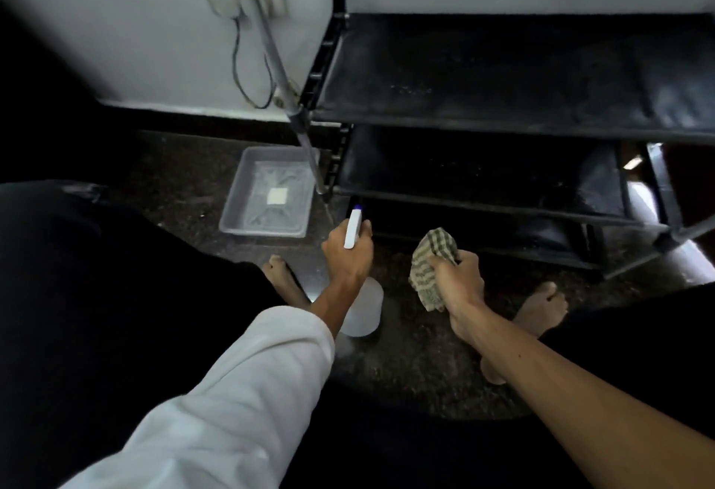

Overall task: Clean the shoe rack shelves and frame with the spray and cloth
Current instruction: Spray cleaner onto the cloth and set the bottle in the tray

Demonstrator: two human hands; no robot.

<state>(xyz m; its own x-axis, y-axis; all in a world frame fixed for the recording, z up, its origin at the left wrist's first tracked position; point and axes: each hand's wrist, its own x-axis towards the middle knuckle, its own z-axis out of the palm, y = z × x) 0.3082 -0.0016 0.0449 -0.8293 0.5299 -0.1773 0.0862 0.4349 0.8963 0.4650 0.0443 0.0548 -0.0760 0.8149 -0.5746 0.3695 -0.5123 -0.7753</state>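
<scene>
Spray in left hand (346,256), cloth in right hand (458,279), both low in front of the shoe rack (503,102).
Left is wrapped round the spray bottle (360,295) neck: light, slick plastic, hold there. Right fists the bunched cloth (431,264): soft, grab anywhere.

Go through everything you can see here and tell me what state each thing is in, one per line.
White spray bottle with blue nozzle: held upright in left hand, nozzle toward rack.
Green checked cloth: bunched in right hand.
Black shoe rack: shelves bare, top one dusty.
Clear plastic tray: on floor, small white square inside.
Black cable: hanging from wall socket.
</scene>
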